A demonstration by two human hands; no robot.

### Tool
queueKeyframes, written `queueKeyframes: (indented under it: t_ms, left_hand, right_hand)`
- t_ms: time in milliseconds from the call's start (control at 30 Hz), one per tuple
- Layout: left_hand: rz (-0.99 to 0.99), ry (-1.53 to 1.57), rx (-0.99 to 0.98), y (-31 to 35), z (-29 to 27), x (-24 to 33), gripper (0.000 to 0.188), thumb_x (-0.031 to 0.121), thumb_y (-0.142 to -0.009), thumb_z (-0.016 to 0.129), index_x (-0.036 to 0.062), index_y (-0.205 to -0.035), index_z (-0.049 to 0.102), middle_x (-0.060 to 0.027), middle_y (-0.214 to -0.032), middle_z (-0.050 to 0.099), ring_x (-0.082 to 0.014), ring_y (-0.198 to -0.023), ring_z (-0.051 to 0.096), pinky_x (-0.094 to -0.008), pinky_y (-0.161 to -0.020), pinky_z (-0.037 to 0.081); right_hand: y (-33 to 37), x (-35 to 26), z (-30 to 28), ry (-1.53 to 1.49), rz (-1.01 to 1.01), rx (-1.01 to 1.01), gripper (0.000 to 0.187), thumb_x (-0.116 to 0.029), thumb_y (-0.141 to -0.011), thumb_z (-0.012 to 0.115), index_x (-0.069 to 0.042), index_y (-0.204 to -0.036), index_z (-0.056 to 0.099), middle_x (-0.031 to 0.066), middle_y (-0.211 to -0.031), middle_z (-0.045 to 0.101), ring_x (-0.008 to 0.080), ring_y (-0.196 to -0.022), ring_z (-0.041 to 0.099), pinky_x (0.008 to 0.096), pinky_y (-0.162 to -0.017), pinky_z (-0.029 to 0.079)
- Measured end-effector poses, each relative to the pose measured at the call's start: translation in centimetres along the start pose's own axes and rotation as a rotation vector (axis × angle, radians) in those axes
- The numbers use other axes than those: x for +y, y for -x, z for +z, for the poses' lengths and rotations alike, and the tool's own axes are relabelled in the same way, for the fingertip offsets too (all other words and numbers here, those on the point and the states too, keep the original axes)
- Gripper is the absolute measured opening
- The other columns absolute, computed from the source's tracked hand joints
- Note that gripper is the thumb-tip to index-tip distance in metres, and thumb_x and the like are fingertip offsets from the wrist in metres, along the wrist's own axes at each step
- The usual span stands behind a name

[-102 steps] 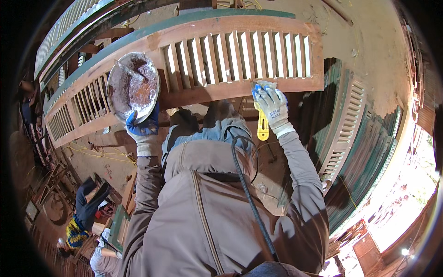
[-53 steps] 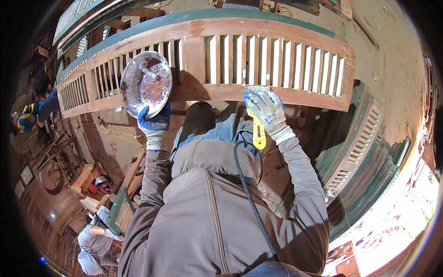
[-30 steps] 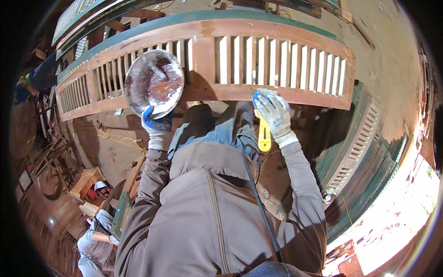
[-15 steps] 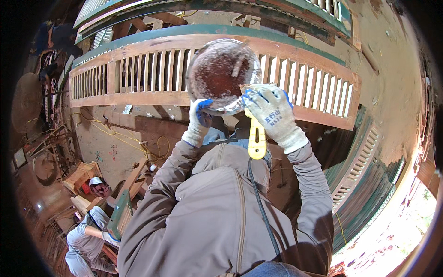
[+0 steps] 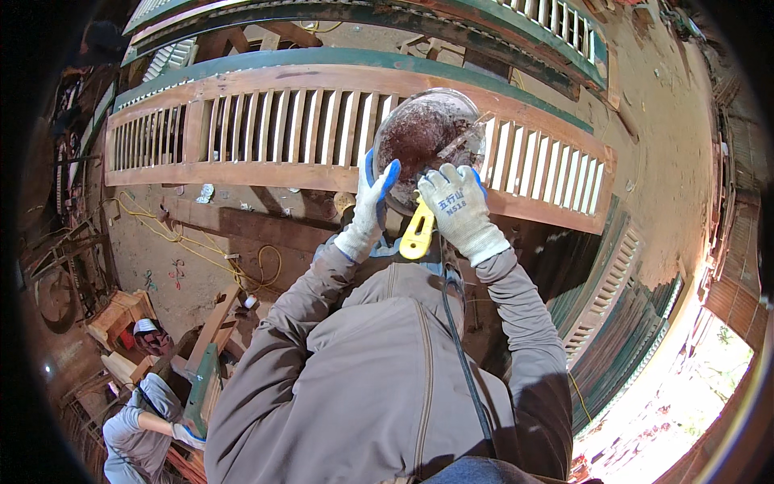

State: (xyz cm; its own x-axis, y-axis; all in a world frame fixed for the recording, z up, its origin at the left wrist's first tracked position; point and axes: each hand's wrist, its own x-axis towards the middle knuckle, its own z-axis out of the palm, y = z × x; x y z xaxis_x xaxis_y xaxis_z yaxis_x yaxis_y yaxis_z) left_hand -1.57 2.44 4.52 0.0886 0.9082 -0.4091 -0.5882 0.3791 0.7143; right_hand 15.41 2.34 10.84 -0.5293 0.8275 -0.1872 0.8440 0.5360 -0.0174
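My left hand [image 5: 372,202], in a white glove with blue fingertips, grips the near left rim of a round metal bowl [image 5: 415,141]. Reddish-brown residue coats the bowl's inside, which is tilted into view. In my right hand [image 5: 455,202], gloved the same way, is a scraper with a yellow handle [image 5: 417,230]. The fingers are closed round it, and its smeared blade [image 5: 465,145] reaches over the right part of the bowl. Behind the bowl lies a long louvered wooden shutter [image 5: 266,171], partly covered by it.
Green-edged shutters [image 5: 556,56] lie at the far side, and others lean in a stack [image 5: 605,298] at the right. A yellow cord [image 5: 165,234] trails over the floor at left. A co-worker [image 5: 145,431] crouches at lower left beside a green-edged wooden piece [image 5: 204,383].
The bowl and my left hand have shifted right. My right hand has moved slightly left and down, the scraper handle has tilted, and its blade now shows over the bowl.
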Motion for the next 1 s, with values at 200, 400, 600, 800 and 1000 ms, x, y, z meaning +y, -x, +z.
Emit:
queueKeyframes:
  t_ms: [200, 400, 600, 800, 1000]
  left_hand:
    - [0.024, -0.094, -0.081, 0.0, -1.9, 0.1, 0.059, 0.026, -0.099, 0.058, 0.0077, -0.149, 0.031, -0.0109, -0.145, 0.043, -0.0208, -0.134, 0.043, -0.0367, -0.110, 0.037]
    - [-0.168, 0.036, -0.001, -0.4, -1.1, 0.8, 0.050, 0.032, -0.104, 0.048, 0.0076, -0.147, 0.039, -0.0067, -0.151, 0.041, -0.0196, -0.135, 0.044, -0.0354, -0.113, 0.036]
    - [-0.088, 0.291, 0.147, -1.5, -6.8, 0.1, 0.054, 0.043, -0.098, 0.054, 0.0089, -0.139, 0.050, -0.0090, -0.137, 0.056, -0.0263, -0.121, 0.057, -0.0436, -0.102, 0.047]
    - [0.027, 0.314, 0.314, -0.7, -12.0, 2.3, 0.054, 0.044, -0.095, 0.055, 0.0074, -0.134, 0.053, -0.0131, -0.133, 0.058, -0.0339, -0.117, 0.060, -0.0554, -0.093, 0.055]
    - [0.027, 0.309, 0.331, -0.6, -14.3, 2.4, 0.070, 0.047, -0.091, 0.057, 0.0047, -0.145, 0.042, -0.0212, -0.144, 0.047, -0.0441, -0.126, 0.051, -0.0655, -0.099, 0.047]
  right_hand:
    - [2.7, 1.5, 0.9, -0.991, 0.479, 0.331, 0.038, -0.015, -0.090, 0.066, -0.012, -0.128, 0.063, 0.0067, -0.114, 0.069, 0.0254, -0.093, 0.066, 0.0338, -0.082, 0.052]
    - [11.3, 5.8, 7.5, -0.681, 0.287, 0.436, 0.047, 0.001, -0.089, 0.063, -0.015, -0.133, 0.061, 0.0150, -0.120, 0.068, 0.0280, -0.102, 0.070, 0.0363, -0.084, 0.055]
    - [13.6, 4.8, 5.9, -1.378, 0.663, 0.531, 0.033, -0.010, -0.096, 0.062, -0.002, -0.128, 0.063, 0.0069, -0.119, 0.068, 0.0154, -0.097, 0.066, 0.0323, -0.088, 0.055]
    - [13.4, 5.7, 11.1, -0.588, 0.438, 0.360, 0.039, -0.012, -0.087, 0.066, -0.015, -0.126, 0.065, 0.0048, -0.123, 0.067, 0.0192, -0.110, 0.064, 0.0322, -0.095, 0.051]
    - [11.1, 4.3, 17.6, -0.110, 0.192, 0.289, 0.039, -0.028, -0.085, 0.059, -0.026, -0.124, 0.063, -0.0060, -0.137, 0.056, 0.0176, -0.127, 0.050, 0.0412, -0.102, 0.040]
